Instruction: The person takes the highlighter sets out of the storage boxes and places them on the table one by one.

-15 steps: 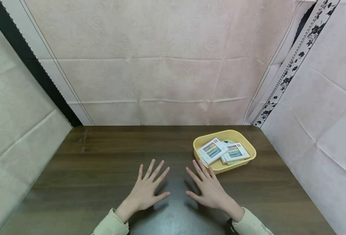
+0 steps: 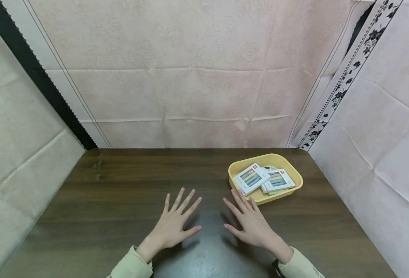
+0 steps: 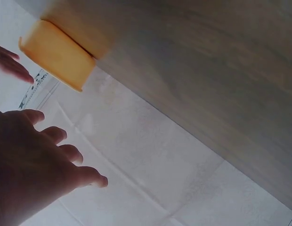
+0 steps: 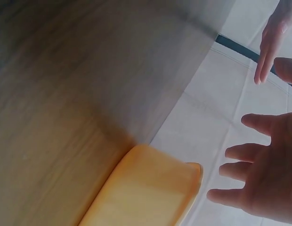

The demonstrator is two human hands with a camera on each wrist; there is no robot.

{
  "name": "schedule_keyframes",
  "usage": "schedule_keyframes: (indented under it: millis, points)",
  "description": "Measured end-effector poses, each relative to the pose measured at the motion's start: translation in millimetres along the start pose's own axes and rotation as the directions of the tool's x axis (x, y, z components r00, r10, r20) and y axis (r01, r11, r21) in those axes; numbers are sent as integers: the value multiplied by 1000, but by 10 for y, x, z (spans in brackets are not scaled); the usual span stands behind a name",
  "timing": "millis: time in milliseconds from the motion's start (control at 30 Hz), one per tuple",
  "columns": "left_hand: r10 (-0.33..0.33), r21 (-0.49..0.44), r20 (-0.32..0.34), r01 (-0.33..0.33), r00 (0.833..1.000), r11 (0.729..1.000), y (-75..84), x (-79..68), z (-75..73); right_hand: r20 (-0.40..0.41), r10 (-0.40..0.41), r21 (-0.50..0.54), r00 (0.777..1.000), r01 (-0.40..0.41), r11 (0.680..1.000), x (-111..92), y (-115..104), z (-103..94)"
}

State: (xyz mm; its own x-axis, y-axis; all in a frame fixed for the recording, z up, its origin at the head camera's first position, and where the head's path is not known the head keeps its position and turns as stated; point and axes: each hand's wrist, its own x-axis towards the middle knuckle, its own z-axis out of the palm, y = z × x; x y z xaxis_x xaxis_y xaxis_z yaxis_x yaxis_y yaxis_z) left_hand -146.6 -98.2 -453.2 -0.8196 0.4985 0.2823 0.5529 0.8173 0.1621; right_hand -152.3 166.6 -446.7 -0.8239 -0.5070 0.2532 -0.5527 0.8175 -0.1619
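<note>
My left hand is held over the wooden table with its fingers spread, holding nothing. To its right, my right hand is spread the same way, with its fingertips overlapping the near rim of a yellow basket in the head view. Inside the basket lie flat white boxes, one box tilted at the left and another box beside it, each with a window showing pastel-coloured sticks. Something green shows beneath them. In the right wrist view, the basket's side stands close to the right hand's fingers.
The dark brown table reaches back to a pale patterned cloth. More cloth hangs at the left and at the right side, which has a black floral border.
My right hand has shifted slightly to the right. The left hand, the basket and the boxes look almost unchanged.
</note>
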Motion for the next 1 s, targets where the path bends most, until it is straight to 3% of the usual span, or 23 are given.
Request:
schedule_keyframes:
  millis: [333, 567, 1000]
  points:
    - [0, -1, 18, 0, 1000, 1000, -4, 53, -13, -67, 17, 2, 998, -17, 1000, 8, 76, -72]
    - [6, -16, 28, -5, 1000, 1000, 3, 75, -32, -41, 55, 30, 998, -54, 998, 7, 123, -124]
    - [21, -35, -16, -21, 1000, 999, 10, 179, -104, -95, 98, 28, 991, -95, 995, 10, 237, -190]
